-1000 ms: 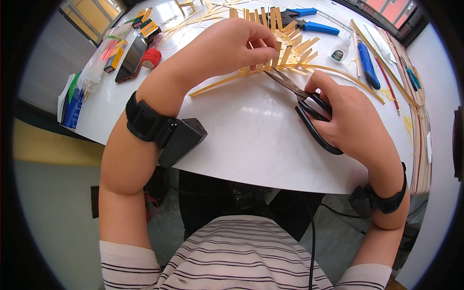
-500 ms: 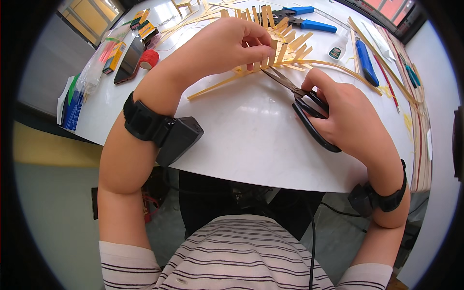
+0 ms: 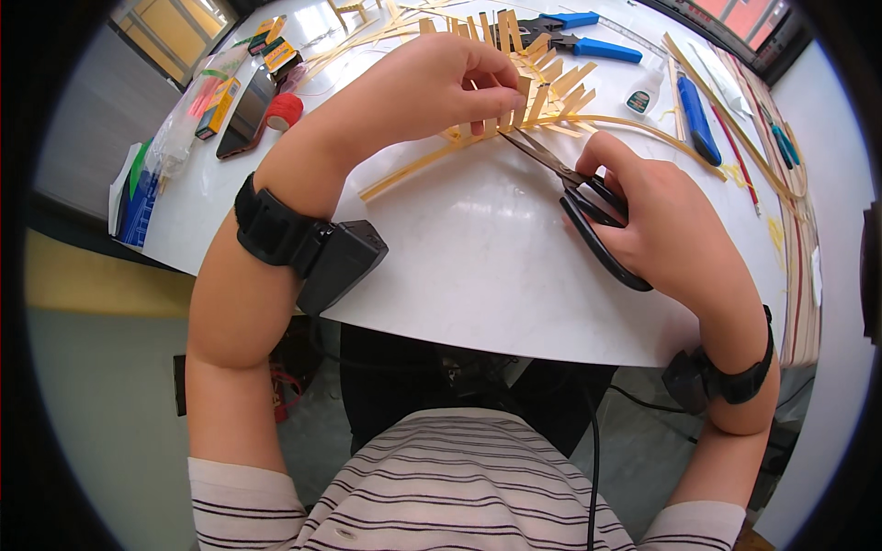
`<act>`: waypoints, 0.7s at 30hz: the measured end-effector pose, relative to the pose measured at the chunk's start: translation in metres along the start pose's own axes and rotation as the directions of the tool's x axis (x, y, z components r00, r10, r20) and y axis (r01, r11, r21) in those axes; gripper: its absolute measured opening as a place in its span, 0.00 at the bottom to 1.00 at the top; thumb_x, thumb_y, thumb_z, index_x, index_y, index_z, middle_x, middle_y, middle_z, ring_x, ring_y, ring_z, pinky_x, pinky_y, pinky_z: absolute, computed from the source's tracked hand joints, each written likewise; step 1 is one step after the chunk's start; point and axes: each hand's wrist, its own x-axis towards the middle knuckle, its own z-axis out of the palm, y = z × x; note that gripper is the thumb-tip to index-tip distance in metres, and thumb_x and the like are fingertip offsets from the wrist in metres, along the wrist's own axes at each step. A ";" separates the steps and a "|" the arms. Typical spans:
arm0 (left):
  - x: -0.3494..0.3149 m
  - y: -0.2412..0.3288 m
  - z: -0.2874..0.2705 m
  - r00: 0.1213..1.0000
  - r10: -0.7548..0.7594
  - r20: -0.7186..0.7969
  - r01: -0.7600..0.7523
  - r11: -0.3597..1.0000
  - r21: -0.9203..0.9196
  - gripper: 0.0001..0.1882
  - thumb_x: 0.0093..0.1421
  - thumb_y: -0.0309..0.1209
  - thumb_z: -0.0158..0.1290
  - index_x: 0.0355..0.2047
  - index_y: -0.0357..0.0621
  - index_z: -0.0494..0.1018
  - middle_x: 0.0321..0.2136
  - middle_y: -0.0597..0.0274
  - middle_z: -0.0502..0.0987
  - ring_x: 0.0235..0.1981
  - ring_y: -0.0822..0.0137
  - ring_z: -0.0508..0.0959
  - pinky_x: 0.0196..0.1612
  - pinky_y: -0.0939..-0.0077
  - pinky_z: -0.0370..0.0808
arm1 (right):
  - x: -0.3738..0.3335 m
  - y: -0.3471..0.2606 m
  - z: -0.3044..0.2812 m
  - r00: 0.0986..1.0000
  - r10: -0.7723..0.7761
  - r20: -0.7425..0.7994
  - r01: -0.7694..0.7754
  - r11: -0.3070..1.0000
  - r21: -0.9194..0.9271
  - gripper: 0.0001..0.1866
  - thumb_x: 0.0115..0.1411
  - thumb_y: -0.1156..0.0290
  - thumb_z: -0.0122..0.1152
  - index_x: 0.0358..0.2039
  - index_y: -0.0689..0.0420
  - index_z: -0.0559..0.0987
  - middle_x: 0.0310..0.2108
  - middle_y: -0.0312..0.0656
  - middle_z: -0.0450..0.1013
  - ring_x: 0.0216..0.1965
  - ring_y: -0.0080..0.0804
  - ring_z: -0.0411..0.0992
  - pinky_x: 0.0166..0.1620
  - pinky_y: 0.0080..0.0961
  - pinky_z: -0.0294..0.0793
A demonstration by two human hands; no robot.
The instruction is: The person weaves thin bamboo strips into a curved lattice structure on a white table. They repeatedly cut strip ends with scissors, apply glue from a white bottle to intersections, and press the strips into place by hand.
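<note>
A partly woven piece of flat bamboo-like strips [image 3: 544,92] lies at the far middle of the table, its many strip ends standing up along the border. My left hand [image 3: 473,87] reaches over its near side, thumb and fingers closed on one upright strip [image 3: 521,103]. Scissors with black handles [image 3: 597,207] are in my right hand [image 3: 657,202], fingers through the loops. Their blades [image 3: 537,151] are slightly parted, tips beside the near border below my left fingertips. A long thin strip [image 3: 404,174] runs out from the border toward the left, another curves to the right.
Behind the weaving lie blue-handled pliers [image 3: 593,46]. To the right are a small glue bottle [image 3: 643,92], a blue cutter [image 3: 698,124], a red pencil [image 3: 735,156] and green-handled pliers [image 3: 783,142]. Left stand a red tape roll [image 3: 284,111], a phone [image 3: 246,115] and small boxes [image 3: 218,107].
The loose left end of the long strip has dipped slightly toward me. The scissors have shifted a touch to the right; both hands keep their holds.
</note>
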 end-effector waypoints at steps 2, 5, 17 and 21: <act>0.000 -0.001 -0.001 1.000 -0.002 -0.007 0.002 1.000 -0.004 0.13 0.65 0.34 0.60 0.41 0.33 0.80 0.28 0.64 0.80 0.27 0.77 0.79 0.35 0.82 0.76 | 0.000 -0.001 -0.001 1.000 0.012 0.018 -0.012 1.000 0.010 0.17 0.57 0.64 0.70 0.40 0.58 0.73 0.21 0.46 0.74 0.23 0.41 0.72 0.30 0.33 0.68; -0.004 0.005 -0.001 1.000 0.016 -0.024 -0.014 0.998 0.063 0.13 0.64 0.34 0.60 0.40 0.34 0.80 0.28 0.65 0.80 0.28 0.78 0.78 0.35 0.83 0.76 | -0.001 -0.004 -0.004 0.999 0.016 0.033 -0.016 1.000 -0.013 0.18 0.57 0.64 0.70 0.40 0.58 0.73 0.22 0.46 0.74 0.23 0.41 0.72 0.30 0.33 0.69; -0.003 0.002 0.000 1.000 0.014 -0.023 -0.012 0.998 0.061 0.12 0.65 0.34 0.59 0.39 0.34 0.79 0.28 0.65 0.80 0.28 0.78 0.78 0.35 0.84 0.75 | 0.000 -0.001 -0.003 1.000 0.001 0.005 -0.001 1.000 -0.003 0.18 0.57 0.64 0.70 0.41 0.58 0.73 0.22 0.46 0.75 0.24 0.41 0.73 0.30 0.32 0.69; -0.003 0.003 0.000 1.000 0.008 -0.010 -0.008 0.999 0.038 0.12 0.66 0.33 0.59 0.39 0.34 0.79 0.27 0.65 0.80 0.27 0.78 0.79 0.35 0.84 0.75 | 0.001 0.000 -0.001 1.000 -0.006 0.006 0.006 1.000 0.003 0.18 0.57 0.64 0.70 0.41 0.58 0.73 0.22 0.47 0.75 0.24 0.42 0.73 0.30 0.32 0.69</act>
